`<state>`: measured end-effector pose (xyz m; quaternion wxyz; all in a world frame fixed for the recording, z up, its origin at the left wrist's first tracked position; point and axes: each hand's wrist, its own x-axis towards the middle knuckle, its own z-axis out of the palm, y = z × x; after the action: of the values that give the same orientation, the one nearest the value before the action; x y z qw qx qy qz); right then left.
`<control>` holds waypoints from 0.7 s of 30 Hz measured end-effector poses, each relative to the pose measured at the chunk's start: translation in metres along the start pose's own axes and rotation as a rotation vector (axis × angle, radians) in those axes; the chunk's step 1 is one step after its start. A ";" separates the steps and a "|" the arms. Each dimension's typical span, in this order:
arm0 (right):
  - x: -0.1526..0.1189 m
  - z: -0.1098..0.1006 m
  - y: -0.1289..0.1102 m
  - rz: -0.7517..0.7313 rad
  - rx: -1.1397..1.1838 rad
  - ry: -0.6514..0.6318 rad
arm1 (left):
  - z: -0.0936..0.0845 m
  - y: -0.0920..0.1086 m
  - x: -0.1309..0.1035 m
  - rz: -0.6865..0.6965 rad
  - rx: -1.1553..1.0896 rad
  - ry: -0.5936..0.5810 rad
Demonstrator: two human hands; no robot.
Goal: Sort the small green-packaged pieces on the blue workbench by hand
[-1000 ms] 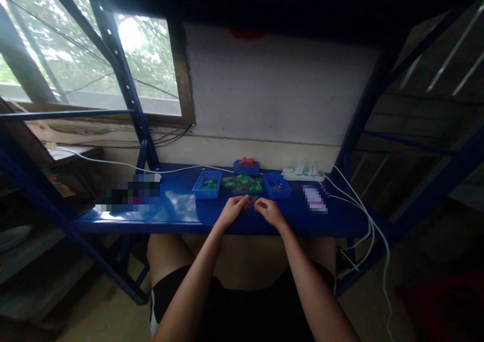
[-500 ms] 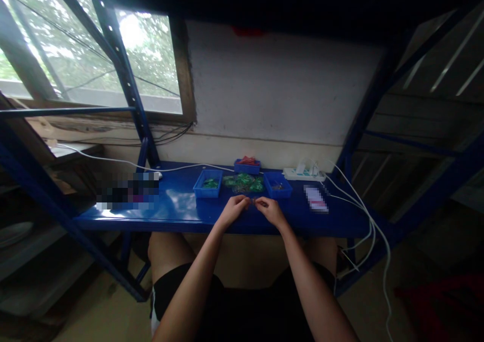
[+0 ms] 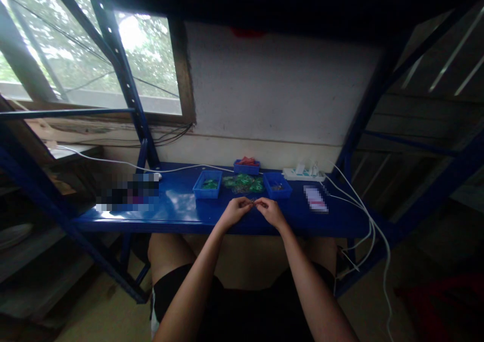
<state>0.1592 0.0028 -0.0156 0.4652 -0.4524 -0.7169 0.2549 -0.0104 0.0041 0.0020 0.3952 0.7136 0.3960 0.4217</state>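
My left hand (image 3: 238, 210) and my right hand (image 3: 269, 211) meet fingertip to fingertip above the front part of the blue table (image 3: 174, 213). The fingers of both are pinched around something too small to make out. Just beyond them lies a pile of green and clear pieces (image 3: 243, 183). To its left is a blue bin (image 3: 207, 193) with green pieces inside. On its right stands another blue bin (image 3: 279, 193) holding a few small items. Behind the pile, a smaller blue bin (image 3: 247, 169) is filled with red pieces (image 3: 248, 160).
A white power strip (image 3: 303, 174) with plugs sits at the back right, its white cables (image 3: 365, 211) hanging over the right side. A blurred phone-like object (image 3: 316, 199) lies near it. Blurred dark items (image 3: 128, 192) are at the left. Blue shelf posts frame the table.
My left hand has shifted slightly right, so its fingertips are closer to those of my right hand. The bins and the pile are unchanged.
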 end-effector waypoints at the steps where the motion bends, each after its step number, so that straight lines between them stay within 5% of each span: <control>1: 0.000 0.000 0.000 0.002 0.003 -0.001 | 0.000 0.000 0.000 0.000 -0.003 0.001; 21: 0.000 0.000 -0.001 -0.006 0.045 -0.007 | 0.000 -0.005 0.002 0.042 -0.022 0.048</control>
<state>0.1584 0.0025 -0.0144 0.4737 -0.4388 -0.7139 0.2711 -0.0107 0.0080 -0.0015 0.3847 0.7069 0.3856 0.4512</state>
